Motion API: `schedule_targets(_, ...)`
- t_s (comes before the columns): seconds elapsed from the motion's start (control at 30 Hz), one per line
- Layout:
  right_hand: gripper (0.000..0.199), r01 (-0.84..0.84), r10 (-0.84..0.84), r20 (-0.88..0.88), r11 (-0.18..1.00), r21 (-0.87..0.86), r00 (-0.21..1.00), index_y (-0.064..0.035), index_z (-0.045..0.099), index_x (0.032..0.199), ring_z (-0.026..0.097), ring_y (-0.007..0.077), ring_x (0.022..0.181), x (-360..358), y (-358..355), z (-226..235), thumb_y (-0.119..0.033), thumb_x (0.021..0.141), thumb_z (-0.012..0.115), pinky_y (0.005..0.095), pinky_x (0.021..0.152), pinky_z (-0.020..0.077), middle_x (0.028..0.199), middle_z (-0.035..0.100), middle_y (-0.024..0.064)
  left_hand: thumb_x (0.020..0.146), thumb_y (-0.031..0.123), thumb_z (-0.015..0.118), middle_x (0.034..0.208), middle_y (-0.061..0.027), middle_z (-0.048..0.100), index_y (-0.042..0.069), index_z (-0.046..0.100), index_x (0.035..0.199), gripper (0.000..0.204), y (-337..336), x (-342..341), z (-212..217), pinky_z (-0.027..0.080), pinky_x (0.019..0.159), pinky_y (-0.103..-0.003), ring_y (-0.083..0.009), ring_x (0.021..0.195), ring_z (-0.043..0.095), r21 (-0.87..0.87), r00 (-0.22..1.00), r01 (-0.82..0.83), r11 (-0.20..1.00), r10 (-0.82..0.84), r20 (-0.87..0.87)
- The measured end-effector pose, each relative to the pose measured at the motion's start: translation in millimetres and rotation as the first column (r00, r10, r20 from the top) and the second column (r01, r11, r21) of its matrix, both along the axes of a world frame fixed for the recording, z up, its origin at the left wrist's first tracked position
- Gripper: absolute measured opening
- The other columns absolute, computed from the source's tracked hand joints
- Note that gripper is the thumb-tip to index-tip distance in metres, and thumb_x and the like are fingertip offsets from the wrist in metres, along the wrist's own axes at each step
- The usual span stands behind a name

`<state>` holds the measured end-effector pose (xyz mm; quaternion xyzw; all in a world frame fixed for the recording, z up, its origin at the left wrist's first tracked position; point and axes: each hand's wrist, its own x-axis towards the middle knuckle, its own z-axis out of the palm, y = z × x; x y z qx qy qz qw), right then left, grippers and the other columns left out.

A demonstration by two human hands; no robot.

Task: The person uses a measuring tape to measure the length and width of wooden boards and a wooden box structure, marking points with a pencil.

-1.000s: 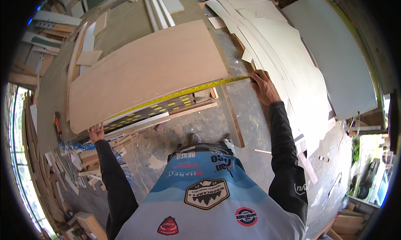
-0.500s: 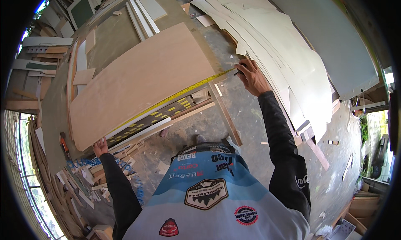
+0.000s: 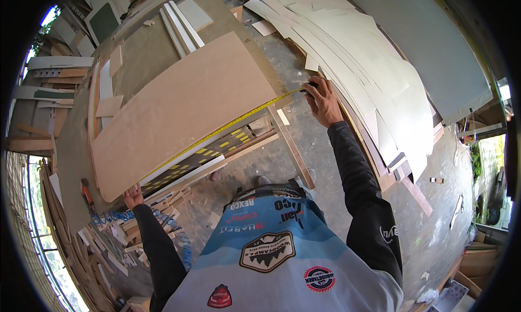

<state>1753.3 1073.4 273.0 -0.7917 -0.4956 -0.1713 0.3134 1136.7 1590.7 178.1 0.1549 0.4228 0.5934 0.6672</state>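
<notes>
A tape measure's yellow blade point(image 3: 217, 133) runs taut along the near edge of a pale brown plywood panel point(image 3: 184, 105) with rounded near-left corner. My left hand point(image 3: 133, 197) is at the panel's near-left edge, fingertips closed on the blade's end; the hook itself is hidden. Past the panel's right end, my right hand point(image 3: 324, 103) is wrapped around the black tape case point(image 3: 310, 89), mostly covered by my fingers. The panel lies on a larger worktable top point(image 3: 144, 54), with a wooden leg point(image 3: 293, 149) below its right corner.
White strips point(image 3: 182, 27) lie behind the panel. To the right stands a pile of thin white sheets point(image 3: 353, 57). An orange-handled tool point(image 3: 87, 193) rests at the table's left. Beneath are a blue coiled hose point(image 3: 108, 217) and wood offcuts point(image 3: 114, 241).
My right hand and the tape case have shifted slightly left, toward the panel. My left hand stays at the panel's edge; the view has moved a little.
</notes>
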Motion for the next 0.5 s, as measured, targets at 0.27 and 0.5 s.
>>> schedule_targets(0.27,0.036,0.026,-0.026,0.038,0.999,0.021,0.999,-0.0116,0.062,0.120,0.051,0.0371,0.122,-3.6,1.2,-4.4,-0.005,0.086,0.072,0.0491,0.099,0.0474,0.128,0.053,0.0134,0.105,0.025,0.051,0.155,-0.0049,0.048,0.010,0.055,0.141,0.039,3.0,-2.7,-0.5,0.034,0.116,-0.061,-0.0293,0.143,0.042,-0.005,1.000,-0.006,1.000,0.006,0.011)
schedule_targets(0.5,0.037,0.031,-0.031,0.001,0.999,0.040,1.000,-0.0136,0.063,0.119,0.050,0.0366,0.122,-5.3,0.3,-6.3,-0.004,0.084,0.072,0.0496,0.100,0.0457,0.125,0.054,0.0127,0.105,0.026,0.049,0.156,-0.0045,0.047,0.010,0.053,0.143,0.041,-0.5,1.8,1.1,0.033,0.117,-0.061,-0.0293,0.144,0.041,-0.003,1.000,-0.022,1.000,0.022,-0.005)
